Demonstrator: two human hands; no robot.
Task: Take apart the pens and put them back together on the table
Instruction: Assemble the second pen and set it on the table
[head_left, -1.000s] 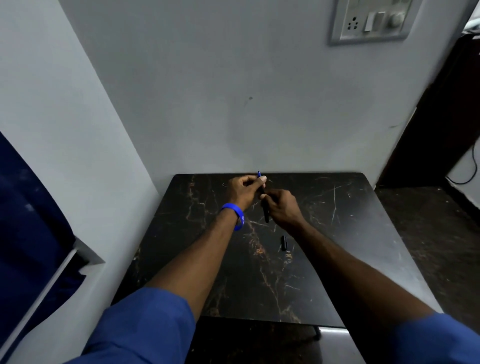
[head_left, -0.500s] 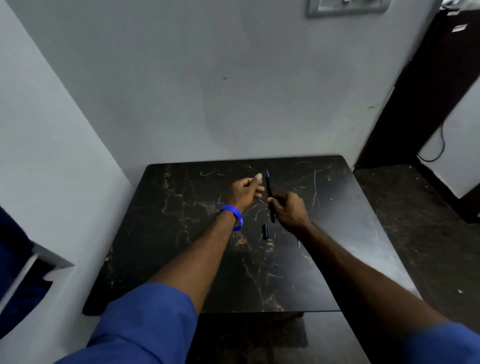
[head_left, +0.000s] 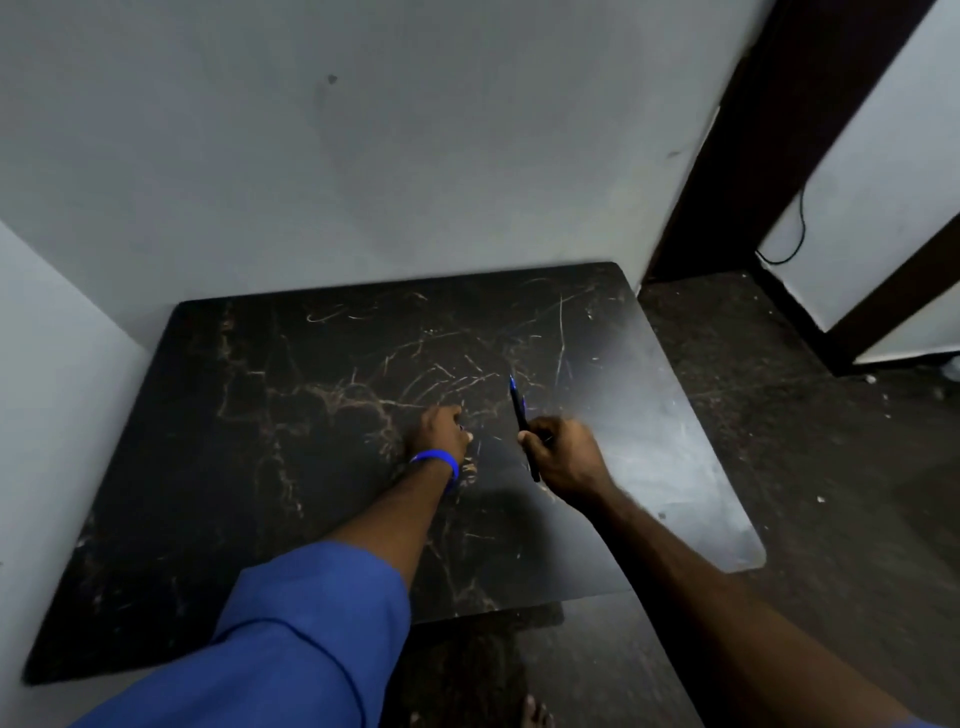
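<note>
My right hand grips a thin dark pen by its lower half. The pen's blue-tinted tip points up and away from me, above the black marble-patterned table. My left hand, with a blue wristband, is low over the table just left of the pen. Its fingers are curled downward and its back faces the camera, so anything inside them is hidden. The hands are a short gap apart. The frame is motion-blurred, and I cannot make out any loose pen part on the table.
The table stands in a corner, with grey walls behind it and to its left. A dark door frame and a dark floor lie to the right. A black cable hangs by the far wall. A bare foot shows below the table's near edge.
The hands have separated: my left hand dropped toward the table while my right hand kept the pen and moved right. The view tilted down and to the right. The small dark part seen earlier is gone from sight.
</note>
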